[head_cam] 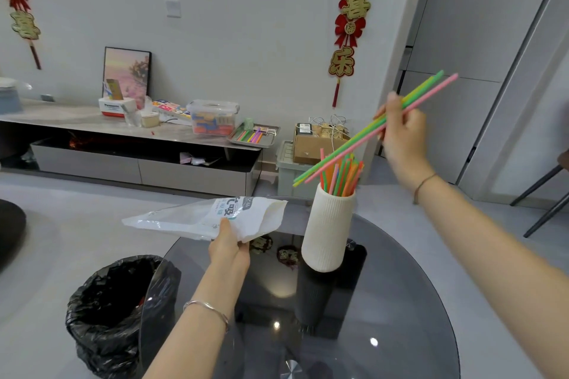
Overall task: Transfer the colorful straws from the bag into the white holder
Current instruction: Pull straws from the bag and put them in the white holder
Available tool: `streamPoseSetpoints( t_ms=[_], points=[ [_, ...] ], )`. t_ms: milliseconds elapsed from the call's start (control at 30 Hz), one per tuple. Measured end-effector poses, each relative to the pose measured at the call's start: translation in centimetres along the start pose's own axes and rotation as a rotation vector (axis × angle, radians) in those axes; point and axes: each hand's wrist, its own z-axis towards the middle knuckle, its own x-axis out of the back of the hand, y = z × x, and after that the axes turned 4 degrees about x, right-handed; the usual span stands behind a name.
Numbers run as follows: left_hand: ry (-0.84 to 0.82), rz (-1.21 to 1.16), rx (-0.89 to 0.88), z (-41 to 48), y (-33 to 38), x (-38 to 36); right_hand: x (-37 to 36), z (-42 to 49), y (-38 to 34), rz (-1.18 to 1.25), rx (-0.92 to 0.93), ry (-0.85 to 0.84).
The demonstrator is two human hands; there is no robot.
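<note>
Up at the right, the right hand (pixel 397 129) is clenched around a small bunch of long straws (pixel 374 126), green, yellow and pink, held slanting in the air so that their lower tips hang just above and a little left of the mouth of the white holder (pixel 328 231). That ribbed holder stands upright on the round dark glass counter (pixel 400 301) and already carries a crowd of colorful straws (pixel 340 177), orange, red, green and blue, sticking up out of its opening. Lower and to the left, the left hand (pixel 229 251) grasps the white plastic bag (pixel 203 218) by its lower edge, holding it off the counter with its open end turned toward the holder; whether any straws remain inside cannot be told, since the plastic looks flat and cloudy. A thin bracelet sits on each wrist. Beside the counter's left edge stands a bin lined with a black bag (pixel 114 311). Farther back, a low cabinet (pixel 138 144) runs along the wall, bearing a clear lidded box (pixel 214 117) and a metal tray (pixel 254 135) with more bright sticks lying in it.
</note>
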Motion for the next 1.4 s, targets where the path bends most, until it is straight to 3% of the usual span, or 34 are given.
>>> streamPoseSetpoints(
  t_ms=[233,567,733,967,1300,1400],
  points=[
    [0.005,0.039,0.004,-0.2,-0.1,0.0,1.3,5.2,0.7,-0.325,0.122,-0.159],
    [-0.004,0.070,-0.023,-0.4,0.2,0.1,0.5,5.4,2.2,-0.453,0.119,-0.334],
    [-0.002,0.080,-0.021,-0.5,0.1,0.0,0.4,5.4,2.4,-0.491,0.111,-0.354],
    [-0.008,0.080,-0.017,-0.5,0.2,0.1,0.4,6.5,2.0,-0.489,0.122,-0.214],
    [0.003,0.100,-0.016,-0.5,0.0,0.2,-1.2,3.8,4.8,-0.646,-0.095,-0.679],
    [-0.008,0.101,-0.016,-0.5,0.0,0.2,-1.3,3.2,5.4,-0.611,-0.105,-0.688]
  ],
)
